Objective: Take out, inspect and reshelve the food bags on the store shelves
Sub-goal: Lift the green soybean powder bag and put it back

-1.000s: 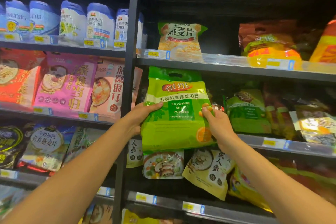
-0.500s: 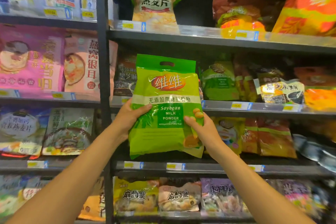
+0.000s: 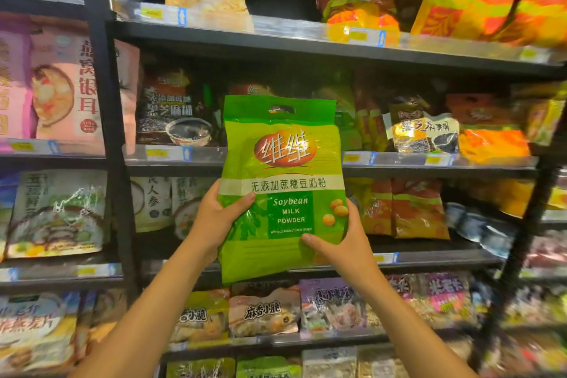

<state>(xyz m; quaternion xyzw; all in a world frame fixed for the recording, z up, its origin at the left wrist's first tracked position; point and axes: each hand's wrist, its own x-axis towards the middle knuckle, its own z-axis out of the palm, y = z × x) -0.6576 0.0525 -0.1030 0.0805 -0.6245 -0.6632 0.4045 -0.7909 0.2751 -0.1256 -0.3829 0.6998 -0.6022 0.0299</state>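
Head view shows the green soybean milk powder bag (image 3: 282,187) held upright just in front of the middle shelf (image 3: 171,163), clear of it. The left hand (image 3: 214,218) and right hand (image 3: 343,242) have their fingers gripping its lower side edges, thumbs on the front. The person would likely do best to keep it level, check print and seams, then slide it back upright among the other food bags (image 3: 175,110) crowding the dark metal racks.

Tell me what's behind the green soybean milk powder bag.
The shelf rail passes behind the green bag; a green packet peeks out at its upper right. Whatever stands directly behind it is covered.
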